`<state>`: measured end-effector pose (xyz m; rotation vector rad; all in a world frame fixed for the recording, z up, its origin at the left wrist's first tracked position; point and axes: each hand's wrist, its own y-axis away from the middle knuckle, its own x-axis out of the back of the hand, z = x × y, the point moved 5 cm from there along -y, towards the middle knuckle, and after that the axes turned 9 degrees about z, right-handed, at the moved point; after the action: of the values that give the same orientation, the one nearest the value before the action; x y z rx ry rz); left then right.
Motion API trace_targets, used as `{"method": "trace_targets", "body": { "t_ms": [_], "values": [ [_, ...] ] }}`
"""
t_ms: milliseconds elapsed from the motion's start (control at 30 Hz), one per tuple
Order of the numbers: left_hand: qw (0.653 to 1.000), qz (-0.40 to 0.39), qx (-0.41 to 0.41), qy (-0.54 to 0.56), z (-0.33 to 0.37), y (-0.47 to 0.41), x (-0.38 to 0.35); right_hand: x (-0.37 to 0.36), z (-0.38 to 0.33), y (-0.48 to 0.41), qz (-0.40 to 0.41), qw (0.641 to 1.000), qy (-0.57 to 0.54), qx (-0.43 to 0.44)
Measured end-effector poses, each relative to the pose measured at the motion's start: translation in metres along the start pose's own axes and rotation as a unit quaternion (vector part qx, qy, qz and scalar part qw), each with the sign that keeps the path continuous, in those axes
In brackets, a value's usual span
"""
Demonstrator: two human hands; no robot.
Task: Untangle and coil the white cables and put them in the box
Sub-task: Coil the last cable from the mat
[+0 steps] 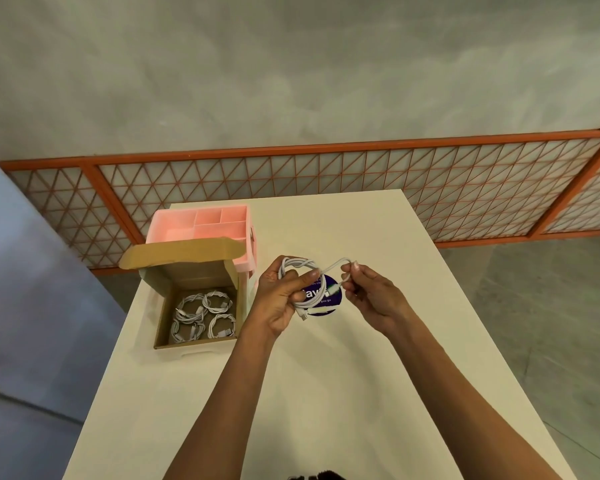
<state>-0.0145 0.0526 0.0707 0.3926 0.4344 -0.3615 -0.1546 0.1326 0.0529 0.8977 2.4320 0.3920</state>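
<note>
The white cable (300, 263) is held in the air over the middle of the desk (361, 393), above a round purple sticker (330, 284). The left hand (278, 303) has its fingers (307, 279) curled round the wound loops. The right hand (371, 299) pinches the last free bend between thumb and fingertips (352, 268), just to the right of the coil. That loose stretch runs left to right, roughly along the desk's far edge, so the last turn probably has to travel leftward onto the coil. The cardboard box (160, 320) stands open at the desk's left edge and holds four coiled cables (201, 315). It is nearest the left hand, with a pink organiser (201, 223) behind it.
</note>
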Motion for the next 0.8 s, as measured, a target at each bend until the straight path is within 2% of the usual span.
{"method": "trace_targets", "body": {
  "t_ms": [167,300,500,733,800],
  "values": [
    [1.0,0.013,-0.013,-0.005,-0.002,-0.001,0.001,-0.019,0.011,0.008,-0.023,0.999,-0.011,-0.022],
    [1.0,0.021,-0.018,-0.008,-0.004,-0.002,0.004,-0.031,0.017,0.016,-0.045,0.997,0.047,-0.037],
    [0.997,0.051,-0.04,-0.035,-0.002,0.0,0.006,-0.034,0.021,0.02,-0.053,0.99,0.129,0.002],
    [0.994,0.081,-0.06,-0.036,0.005,0.004,0.005,-0.039,0.013,0.027,-0.114,0.975,0.187,0.033],
    [0.993,0.087,-0.069,-0.042,0.007,0.004,0.004,-0.038,0.006,0.026,-0.095,0.975,0.196,0.046]
  ]
}}
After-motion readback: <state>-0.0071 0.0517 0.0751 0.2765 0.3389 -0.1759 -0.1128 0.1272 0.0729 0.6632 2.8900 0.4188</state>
